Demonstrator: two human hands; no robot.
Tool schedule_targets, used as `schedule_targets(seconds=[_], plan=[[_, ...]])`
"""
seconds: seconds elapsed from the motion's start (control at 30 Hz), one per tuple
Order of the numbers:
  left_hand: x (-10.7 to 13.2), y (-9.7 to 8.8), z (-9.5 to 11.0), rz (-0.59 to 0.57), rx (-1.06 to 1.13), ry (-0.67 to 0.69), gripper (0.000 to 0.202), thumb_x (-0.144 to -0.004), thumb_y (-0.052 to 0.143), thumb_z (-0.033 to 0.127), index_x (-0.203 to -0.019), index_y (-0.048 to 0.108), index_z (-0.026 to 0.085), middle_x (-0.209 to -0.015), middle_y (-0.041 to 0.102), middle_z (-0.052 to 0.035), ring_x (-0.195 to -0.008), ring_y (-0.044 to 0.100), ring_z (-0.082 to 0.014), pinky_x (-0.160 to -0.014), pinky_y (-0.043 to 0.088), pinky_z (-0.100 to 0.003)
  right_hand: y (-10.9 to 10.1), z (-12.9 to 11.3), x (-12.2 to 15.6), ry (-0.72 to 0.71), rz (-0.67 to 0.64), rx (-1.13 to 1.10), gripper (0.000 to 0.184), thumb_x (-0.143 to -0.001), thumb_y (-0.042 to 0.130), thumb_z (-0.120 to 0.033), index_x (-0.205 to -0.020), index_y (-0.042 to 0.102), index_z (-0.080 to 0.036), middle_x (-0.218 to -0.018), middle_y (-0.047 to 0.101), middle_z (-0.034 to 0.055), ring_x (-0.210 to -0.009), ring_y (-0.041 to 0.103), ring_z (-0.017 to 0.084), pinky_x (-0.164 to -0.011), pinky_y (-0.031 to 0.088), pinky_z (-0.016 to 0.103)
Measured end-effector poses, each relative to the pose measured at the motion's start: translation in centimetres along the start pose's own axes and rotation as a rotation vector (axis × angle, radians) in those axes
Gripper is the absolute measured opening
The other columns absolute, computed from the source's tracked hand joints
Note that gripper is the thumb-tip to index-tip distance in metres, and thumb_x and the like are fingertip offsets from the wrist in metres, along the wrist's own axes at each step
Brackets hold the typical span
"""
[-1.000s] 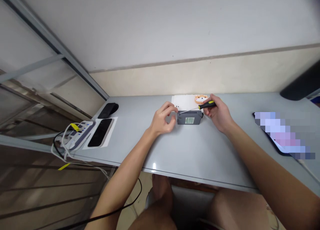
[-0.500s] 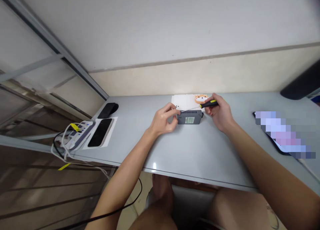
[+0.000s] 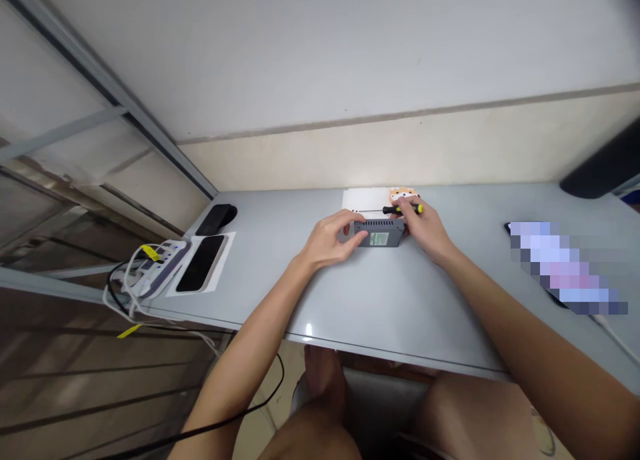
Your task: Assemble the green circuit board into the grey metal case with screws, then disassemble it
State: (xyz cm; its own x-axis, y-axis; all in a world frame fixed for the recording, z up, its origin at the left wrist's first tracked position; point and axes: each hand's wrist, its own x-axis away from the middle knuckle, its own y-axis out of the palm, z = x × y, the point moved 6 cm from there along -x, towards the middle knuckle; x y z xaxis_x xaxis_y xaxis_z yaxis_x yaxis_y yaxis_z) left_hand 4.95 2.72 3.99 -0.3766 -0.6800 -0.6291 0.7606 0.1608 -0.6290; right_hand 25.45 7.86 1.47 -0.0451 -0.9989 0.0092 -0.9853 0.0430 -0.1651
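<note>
A small dark grey box (image 3: 393, 237) with a row of vent slots and a pale green-and-white label stands on the desk. My left hand (image 3: 330, 241) grips its left end between thumb and fingers. In my right hand (image 3: 426, 228) is a screwdriver (image 3: 391, 210) with a black and yellow handle, its thin shaft pointing left above the box. My right fingers are also at the box's right end; whether they grip it is hidden. Behind the box lies a white sheet (image 3: 367, 199) with tiny dark specks and an orange-and-white animal-face item (image 3: 397, 193).
On the left of the grey desk (image 3: 380, 313) are a black phone (image 3: 201, 265) on white paper, a black object (image 3: 216, 219) and a power strip (image 3: 165, 267) with tangled cables. A phone with a blurred screen (image 3: 565, 267) lies right. A dark cylinder (image 3: 603, 163) stands far right.
My right hand has moved left and down to the box's right end. The screwdriver has swung level, its tip away from the box's top left. My left thumb has shifted onto the box's front.
</note>
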Motion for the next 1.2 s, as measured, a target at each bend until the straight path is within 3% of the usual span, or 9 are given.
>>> schedule_targets(seconds=[0.07, 0.17, 0.43, 0.63, 0.77, 0.93, 1.03, 1.2], plan=[[0.0, 0.0, -0.3, -0.014, -0.003, -0.02, 0.016, -0.099, 0.061, 0.03, -0.109, 0.069, 0.02, -0.099, 0.075, -0.0054, -0.071, 0.062, -0.0139, -0.071, 0.055, -0.03, 0.1, 0.0, 0.0, -0.005, -0.004, 0.007, 0.027, -0.092, 0.067, -0.052, -0.089, 0.068, -0.024, -0.089, 0.076, 0.0033, -0.073, 0.066, 0.018, -0.061, 0.046, 0.029], [0.0, -0.4, -0.5, -0.016, -0.034, -0.014, 0.015, -0.099, 0.06, 0.029, -0.107, 0.069, 0.02, -0.097, 0.075, -0.0054, -0.072, 0.062, -0.0153, -0.071, 0.055, -0.032, 0.1, -0.2, 0.1, 0.009, -0.018, 0.012, 0.025, -0.093, 0.066, -0.048, -0.088, 0.068, -0.024, -0.081, 0.074, 0.0021, -0.063, 0.061, 0.016, -0.061, 0.045, 0.03], [-0.1, -2.0, -0.7, -0.023, -0.106, -0.062, 0.015, -0.091, 0.056, 0.021, -0.102, 0.067, 0.02, -0.099, 0.075, -0.0071, -0.084, 0.067, -0.0202, -0.078, 0.056, -0.036, 0.1, -0.7, 0.4, 0.015, -0.047, 0.008, 0.034, -0.095, 0.064, -0.057, -0.09, 0.066, -0.024, -0.076, 0.072, 0.0006, -0.05, 0.046, 0.011, -0.059, 0.042, 0.03], [-0.4, -1.6, 0.1, 0.008, -0.205, -0.017, 0.02, -0.099, 0.047, 0.023, -0.099, 0.068, 0.02, -0.103, 0.077, -0.0086, -0.098, 0.069, -0.0238, -0.089, 0.054, -0.041, 0.2, -0.6, 0.3, -0.018, -0.067, -0.011, 0.043, -0.087, 0.068, -0.067, -0.09, 0.066, -0.024, -0.076, 0.071, 0.0004, -0.051, 0.045, 0.011, -0.058, 0.041, 0.03], [-0.4, -0.8, 0.6, -0.009, -0.266, 0.038, 0.023, -0.102, 0.047, 0.026, -0.107, 0.069, 0.021, -0.111, 0.078, -0.0085, -0.103, 0.071, -0.024, -0.09, 0.051, -0.041, -0.6, -1.0, 0.1, -0.04, -0.018, -0.16, 0.047, -0.085, 0.067, -0.072, -0.087, 0.066, -0.025, -0.072, 0.066, 0.0003, -0.051, 0.038, 0.01, -0.051, 0.033, 0.028], [-0.3, 0.2, 1.2, -0.029, -0.359, 0.099, 0.024, -0.103, 0.048, 0.024, -0.111, 0.07, 0.021, -0.114, 0.079, -0.0078, -0.107, 0.071, -0.024, -0.093, 0.049, -0.041, -2.3, -2.5, 0.1, -0.065, -0.005, -0.395, 0.029, -0.081, 0.071, -0.052, -0.074, 0.062, -0.025, -0.065, 0.054, 0.0013, -0.057, 0.044, 0.014, -0.048, 0.028, 0.027], [-0.2, 0.8, 1.8, -0.02, -0.421, 0.153, 0.025, -0.101, 0.048, 0.018, -0.112, 0.071, 0.021, -0.114, 0.079, -0.0081, -0.108, 0.071, -0.0244, -0.094, 0.048, -0.041, -3.4, -3.3, 0.2, -0.11, 0.003, -0.447, 0.022, -0.077, 0.067, -0.04, -0.066, 0.059, -0.024, -0.065, 0.047, 0.0015, -0.054, 0.038, 0.012, -0.048, 0.027, 0.029], [-0.2, 1.4, 2.1, -0.021, -0.465, 0.152, 0.025, -0.1, 0.05, 0.016, -0.113, 0.071, 0.021, -0.112, 0.078, -0.0087, -0.106, 0.07, -0.0246, -0.095, 0.046, -0.041, -4.5, -3.2, 0.0, -0.106, 0.043, -0.445, 0.021, -0.076, 0.061, -0.033, -0.06, 0.054, -0.022, -0.066, 0.043, 0.001, -0.049, 0.03, 0.01, -0.048, 0.024, 0.031]])
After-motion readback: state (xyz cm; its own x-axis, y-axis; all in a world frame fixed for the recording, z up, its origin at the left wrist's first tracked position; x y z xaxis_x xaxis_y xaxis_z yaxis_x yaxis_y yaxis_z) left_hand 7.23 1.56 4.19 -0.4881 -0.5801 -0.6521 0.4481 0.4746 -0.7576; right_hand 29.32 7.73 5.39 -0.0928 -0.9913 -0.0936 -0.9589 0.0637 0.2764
